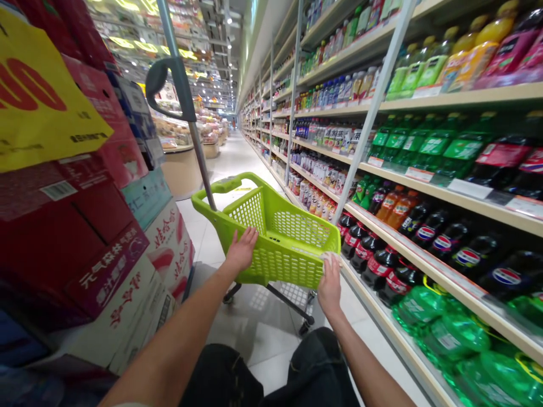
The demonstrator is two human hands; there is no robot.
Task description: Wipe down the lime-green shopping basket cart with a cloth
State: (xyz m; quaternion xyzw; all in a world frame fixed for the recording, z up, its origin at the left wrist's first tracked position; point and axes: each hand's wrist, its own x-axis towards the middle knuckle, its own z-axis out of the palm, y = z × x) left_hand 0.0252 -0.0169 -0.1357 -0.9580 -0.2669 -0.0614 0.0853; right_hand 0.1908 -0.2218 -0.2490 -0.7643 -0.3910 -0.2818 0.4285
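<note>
A lime-green plastic shopping basket (292,226) on wheels stands in a supermarket aisle in front of me. My left hand (242,247) rests on its near left rim, fingers curled over the edge. At the near right corner, my right hand (330,281) grips the rim, fingers closed on it. The basket looks empty. Its long grey pull handle (180,85) rises up to the upper left. My dark-trousered knees show at the bottom.
Stacked red and white cardboard cartons (106,237) with a yellow price sign (38,102) crowd the left. Shelves of bottled drinks (424,169) run along the right, cola bottles (382,260) low down. The white tiled aisle (237,158) stretches ahead.
</note>
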